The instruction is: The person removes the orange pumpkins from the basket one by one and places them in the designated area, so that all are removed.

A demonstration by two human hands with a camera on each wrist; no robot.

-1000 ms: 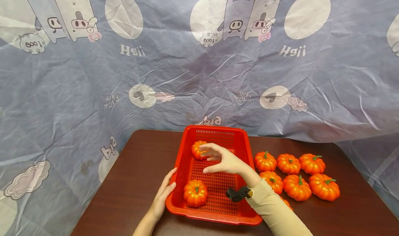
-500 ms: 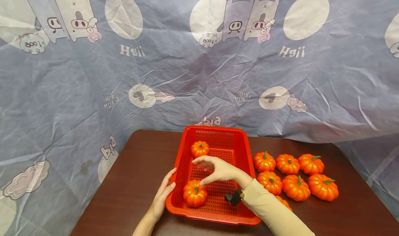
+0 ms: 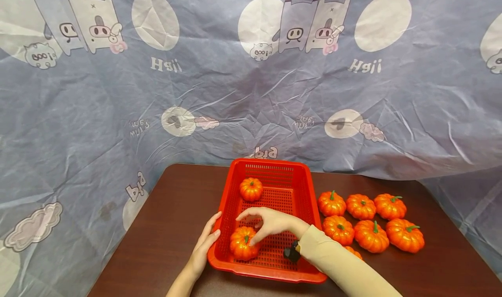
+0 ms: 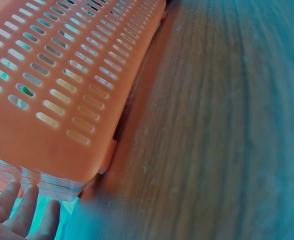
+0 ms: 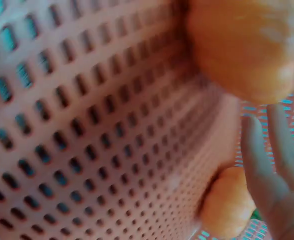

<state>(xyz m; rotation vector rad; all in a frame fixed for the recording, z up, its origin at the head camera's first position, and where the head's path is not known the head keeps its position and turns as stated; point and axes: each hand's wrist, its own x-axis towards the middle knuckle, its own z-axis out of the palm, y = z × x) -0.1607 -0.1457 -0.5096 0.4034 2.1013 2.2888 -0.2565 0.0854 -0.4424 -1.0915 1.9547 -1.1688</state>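
A red plastic basket (image 3: 270,274) with slotted walls stands on the table. Two small orange pumpkins lie inside it along the left: the near pumpkin (image 3: 244,244) and the far pumpkin (image 3: 251,189). Over the near one hovers my right hand (image 3: 270,223), fingers arched and spread, the thumb overlapping its right side; whether it touches is unclear. In the right wrist view, the fingers (image 5: 259,150) reach toward a pumpkin (image 5: 244,47). My left hand (image 3: 201,249) rests with extended fingers against the basket's left side; the left wrist view shows those fingertips (image 4: 29,195) by its wall.
Right of the basket, several more pumpkins (image 3: 371,237) sit in rows on the dark brown table (image 3: 168,227); one is partly hidden by the right sleeve (image 3: 341,262). A black device (image 3: 291,252) is at the right wrist. A printed grey-blue cloth (image 3: 235,92) hangs behind.
My right hand has moved from near the far pumpkin toward me and down, to the near pumpkin. My left hand stays at the basket's side.
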